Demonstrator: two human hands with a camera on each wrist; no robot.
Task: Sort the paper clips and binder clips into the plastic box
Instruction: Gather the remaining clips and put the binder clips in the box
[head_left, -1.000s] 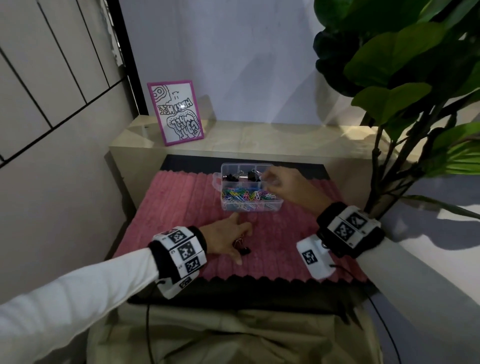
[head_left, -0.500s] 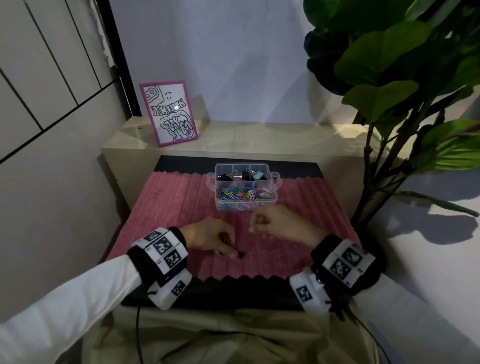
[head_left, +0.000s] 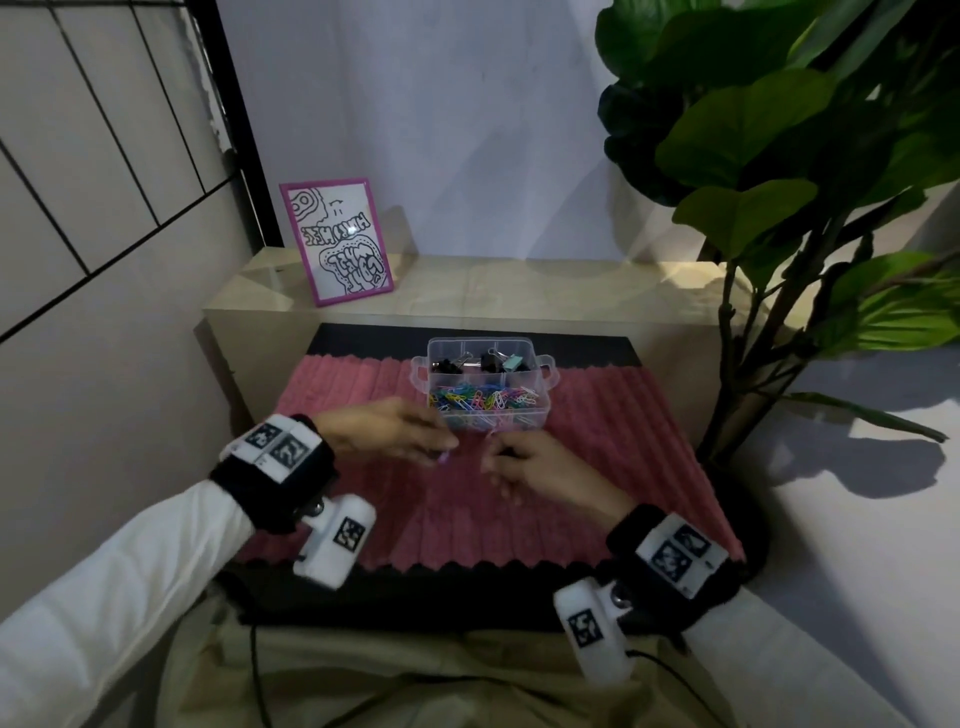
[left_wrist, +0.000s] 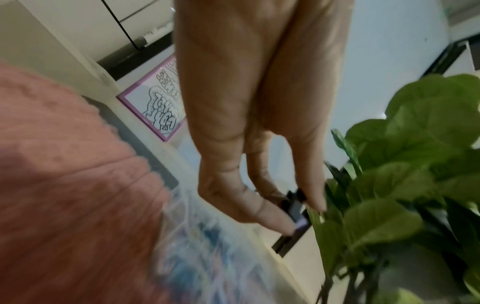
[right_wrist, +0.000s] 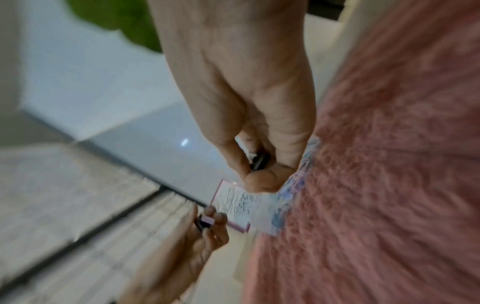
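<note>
A clear plastic box (head_left: 545, 374) stands at the far side of the pink mat (head_left: 363, 395). Its back compartments hold binder clips (head_left: 491, 362) and its front one holds coloured paper clips (head_left: 483, 401). My left hand (head_left: 441, 451) hovers just left of the box's front, pinching a small purple-faced binder clip (head_left: 443, 458) (left_wrist: 294, 206) (right_wrist: 206, 221) between thumb and fingers. My right hand (head_left: 497, 458) (right_wrist: 255, 164) is close beside it, in front of the box, with thumb and forefinger pinching a small black binder clip (right_wrist: 259, 161).
A pink-framed drawing (head_left: 340, 241) leans on the beige ledge (head_left: 519, 291) behind the mat. A large leafy plant (head_left: 779, 182) rises at the right, its stems close to the mat's right edge. A wall stands close on the left.
Both hands have lifted off the near part of the mat and moved forward toward the box, each carrying a binder clip. The head view has shifted slightly.
</note>
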